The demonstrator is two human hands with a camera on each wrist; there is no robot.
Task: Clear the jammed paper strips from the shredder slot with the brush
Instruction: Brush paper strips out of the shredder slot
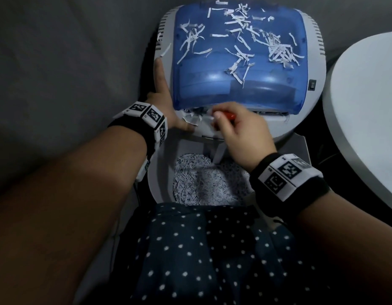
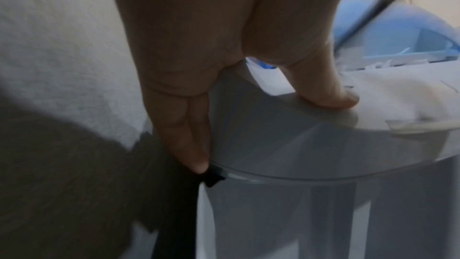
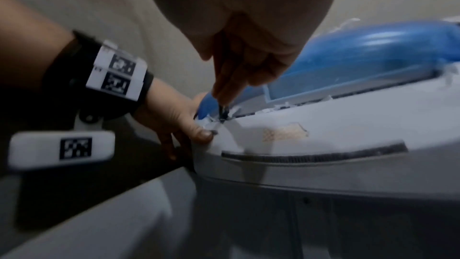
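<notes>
The shredder (image 1: 239, 69) has a blue see-through cover strewn with loose white strips (image 1: 276, 49) on a pale grey body. Torn strips (image 1: 194, 118) stick out at the left end of its slot (image 1: 265, 112). My right hand (image 1: 221, 119) pinches a brush by its red handle (image 1: 230, 116). The dark bristle tip (image 3: 222, 113) sits in the slot among those strips. My left hand (image 1: 168, 100) braces the shredder's left side, fingers (image 2: 189, 135) straight down its wall. Its thumb (image 2: 323, 90) lies flat on the top, just left of the bristles.
Below the head, an open bin (image 1: 203, 183) holds a heap of shredded paper. A white round tabletop (image 1: 366, 117) stands close on the right. A black cord (image 2: 174, 214) hangs by the shredder's left side. A switch (image 1: 312, 84) sits on the right rim.
</notes>
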